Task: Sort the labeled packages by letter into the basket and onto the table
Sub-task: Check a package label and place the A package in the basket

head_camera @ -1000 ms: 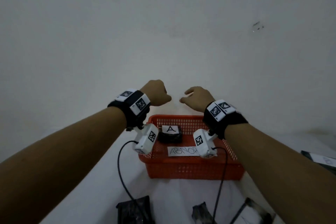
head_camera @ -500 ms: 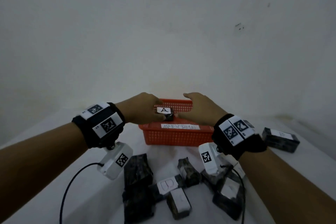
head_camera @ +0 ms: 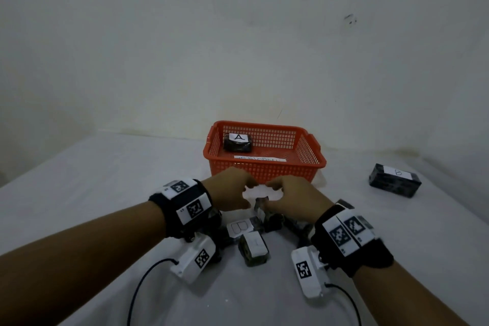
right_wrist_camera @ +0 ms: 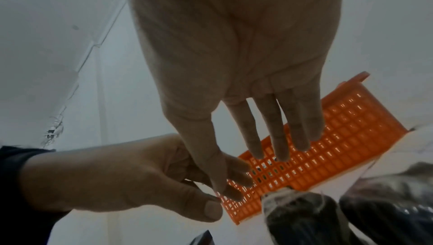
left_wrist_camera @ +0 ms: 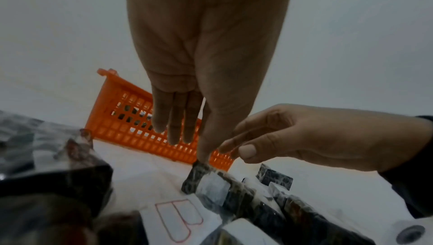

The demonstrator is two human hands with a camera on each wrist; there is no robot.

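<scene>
Head view: my left hand [head_camera: 232, 190] and right hand [head_camera: 293, 202], both loosely open and empty, flank an upright dark plastic-wrapped package [head_camera: 260, 206], probably equidistant.

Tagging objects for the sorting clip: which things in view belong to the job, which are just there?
Job:
- orange basket
- A package, in the basket
- B package, on the table at right
- unsorted pile near the hands
- left hand and right hand, both empty over the pile

Not the job:
- wrist cameras
- black cables
- white wall
</scene>
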